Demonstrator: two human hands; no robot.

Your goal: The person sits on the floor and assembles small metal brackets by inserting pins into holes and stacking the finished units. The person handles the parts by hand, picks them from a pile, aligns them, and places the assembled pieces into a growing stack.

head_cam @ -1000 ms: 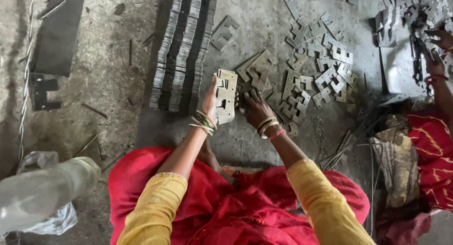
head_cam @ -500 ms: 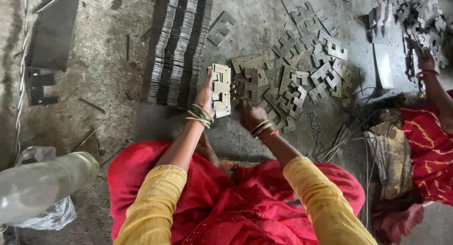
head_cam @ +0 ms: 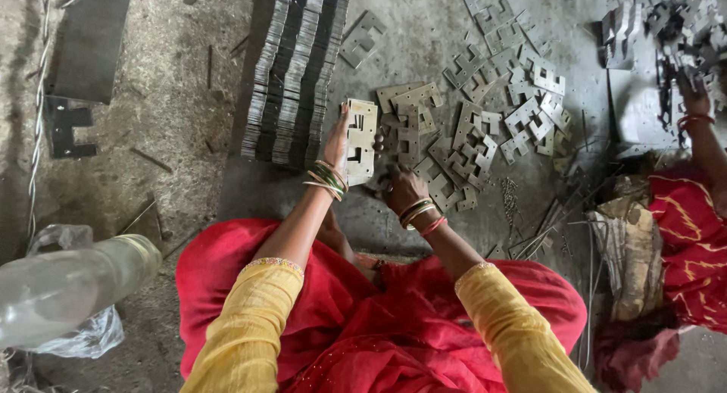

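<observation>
Yellow sleeves with beaded cuffs, red draped garment, green-gold bangles at left wrist, gold and red at right.

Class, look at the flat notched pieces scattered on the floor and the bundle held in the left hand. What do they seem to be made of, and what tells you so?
The scattered notched pieces look like thin stamped sheet metal, probably steel: dull grey, flat, with sharp square cut-outs. The bundle in the left hand seems to be the same metal with a paler, cleaner face; its layered edge suggests several plates held together.
</observation>
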